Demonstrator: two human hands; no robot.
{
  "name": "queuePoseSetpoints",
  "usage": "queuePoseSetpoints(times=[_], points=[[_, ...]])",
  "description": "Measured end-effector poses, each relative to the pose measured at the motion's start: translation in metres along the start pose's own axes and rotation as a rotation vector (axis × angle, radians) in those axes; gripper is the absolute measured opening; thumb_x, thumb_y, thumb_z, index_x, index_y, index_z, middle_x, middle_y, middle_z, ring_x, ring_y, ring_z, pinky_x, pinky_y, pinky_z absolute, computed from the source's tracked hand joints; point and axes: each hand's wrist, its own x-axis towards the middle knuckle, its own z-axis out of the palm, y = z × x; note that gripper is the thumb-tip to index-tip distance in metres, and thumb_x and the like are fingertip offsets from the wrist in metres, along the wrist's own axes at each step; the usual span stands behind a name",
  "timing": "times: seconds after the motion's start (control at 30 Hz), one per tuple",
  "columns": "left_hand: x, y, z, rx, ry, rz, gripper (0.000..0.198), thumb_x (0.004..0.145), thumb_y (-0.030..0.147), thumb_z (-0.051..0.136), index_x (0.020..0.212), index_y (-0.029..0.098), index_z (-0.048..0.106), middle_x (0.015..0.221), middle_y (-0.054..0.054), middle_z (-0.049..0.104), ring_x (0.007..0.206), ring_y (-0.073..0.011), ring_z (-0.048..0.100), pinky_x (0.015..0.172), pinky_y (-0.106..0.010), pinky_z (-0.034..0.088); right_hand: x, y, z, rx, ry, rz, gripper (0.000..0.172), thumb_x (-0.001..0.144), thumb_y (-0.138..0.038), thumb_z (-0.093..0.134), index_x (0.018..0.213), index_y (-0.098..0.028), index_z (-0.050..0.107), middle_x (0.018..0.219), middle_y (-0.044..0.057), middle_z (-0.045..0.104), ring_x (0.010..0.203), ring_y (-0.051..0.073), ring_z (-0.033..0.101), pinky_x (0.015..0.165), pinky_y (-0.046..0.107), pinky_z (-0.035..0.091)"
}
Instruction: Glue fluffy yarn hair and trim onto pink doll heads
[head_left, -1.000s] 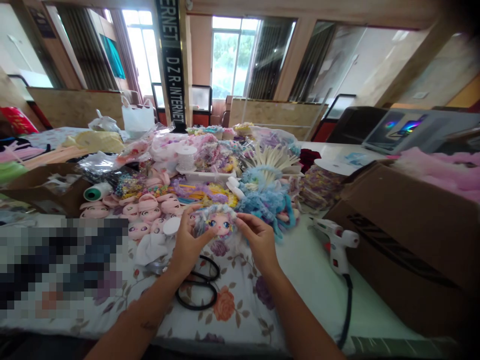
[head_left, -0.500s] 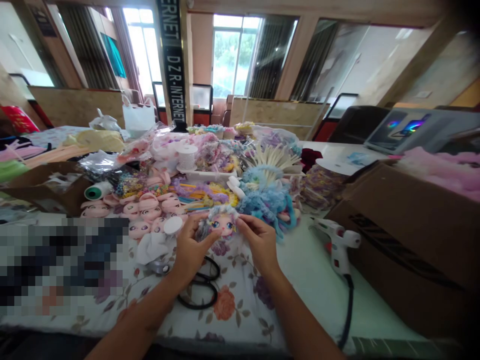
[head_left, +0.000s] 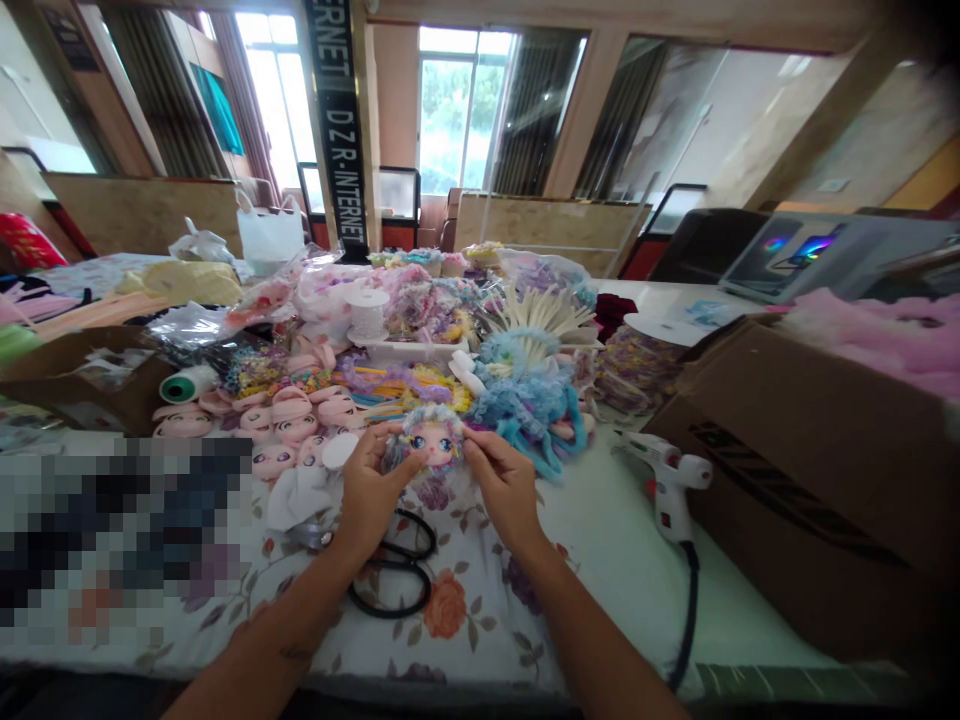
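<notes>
A doll head (head_left: 433, 443) with big blue eyes and fluffy pastel hair faces me above the flowered cloth. My left hand (head_left: 375, 485) grips it from the left, thumb across the lower face. From the other side, the closed fingertips of my right hand (head_left: 501, 480) pinch the hair edge. Scissors with black handles (head_left: 394, 585) lie on the cloth below, their blades partly hidden by my left hand. To the left are several bare pink doll heads (head_left: 294, 420) and a white cloth piece (head_left: 298, 497). Fluffy blue yarn (head_left: 517, 395) lies behind my right hand.
A white glue gun (head_left: 670, 480) with a dark cord rests at right, beside a large cardboard box (head_left: 795, 480). Further back are a yarn spool (head_left: 649, 365), a white ribbon roll (head_left: 367, 315) and heaped trims. A smaller open box (head_left: 82, 385) stands at left.
The view has shifted slightly, so everything sits a little further left. Both hands keep hold of the doll head, which is turned slightly; the right fingertips remain at its hair edge.
</notes>
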Motion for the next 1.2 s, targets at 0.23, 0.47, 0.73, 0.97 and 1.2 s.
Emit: queuePoseSetpoints(times=[0.23,0.47,0.73,0.97,1.2], points=[[-0.001,0.005,0.001,0.021,0.048,0.043,0.040,0.066,0.037,0.076,0.097,0.019,0.058,0.089,-0.003,0.067,0.083,-0.0165,0.064,0.073,-0.028,0.052,-0.008,0.006,0.006,-0.110,-0.042,-0.071,0.030,0.084,-0.027,0.058,0.111,-0.023,0.072,0.105,0.009,0.072,0.099,0.025,0.066,0.083,0.036,0.053],[0.001,0.006,0.000,0.116,0.016,0.062,0.039,0.069,0.035,0.074,0.101,0.020,0.058,0.099,-0.004,0.066,0.092,-0.0185,0.063,0.078,-0.029,0.051,-0.001,0.008,0.002,-0.042,-0.032,0.008,0.026,0.084,-0.032,0.058,0.099,-0.019,0.075,0.103,0.009,0.072,0.100,0.025,0.064,0.091,0.038,0.049],[-0.002,0.007,0.001,0.086,-0.163,0.111,0.052,0.068,0.024,0.073,0.116,0.023,0.052,0.120,-0.006,0.061,0.112,-0.0217,0.058,0.094,-0.033,0.045,0.021,0.000,-0.017,0.043,-0.187,0.100,0.030,0.077,-0.036,0.068,0.103,-0.020,0.070,0.094,0.005,0.071,0.087,0.022,0.065,0.082,0.035,0.051],[-0.002,0.003,0.000,0.108,-0.218,0.129,0.064,0.066,0.021,0.074,0.125,0.025,0.050,0.126,-0.007,0.059,0.116,-0.0232,0.056,0.097,-0.036,0.043,0.029,-0.028,-0.029,-0.093,-0.366,-0.077,0.029,0.073,-0.023,0.067,0.101,-0.022,0.072,0.096,0.005,0.072,0.091,0.023,0.064,0.084,0.036,0.049],[-0.003,0.005,0.001,0.042,-0.327,0.044,0.067,0.066,0.023,0.074,0.127,0.023,0.046,0.113,-0.007,0.066,0.105,-0.0230,0.063,0.091,-0.037,0.049,0.035,-0.040,-0.030,0.159,-0.210,0.011,0.025,0.069,-0.023,0.070,0.094,-0.023,0.073,0.092,0.003,0.071,0.088,0.021,0.065,0.078,0.032,0.051]])
